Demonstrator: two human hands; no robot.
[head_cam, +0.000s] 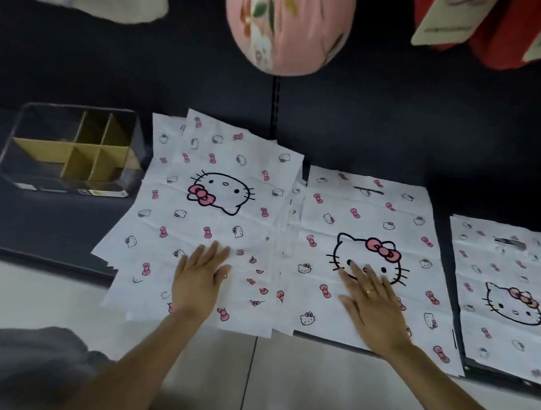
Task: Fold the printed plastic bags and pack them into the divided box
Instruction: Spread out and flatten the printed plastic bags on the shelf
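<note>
Three lots of white printed bags lie flat on a dark shelf. The left pile (207, 202) is fanned out in loose layers, and the left hand (199, 279) rests on its near part, palm down with fingers straight. The right hand (371, 305), wearing a ring (369, 291), lies flat with fingers spread on the middle bag (367, 227), over the big cat face. A third pile (504, 286) sits at the far right, apart from both hands. The divided box (71, 148) stands just left of the left pile, its yellow partitions showing.
</note>
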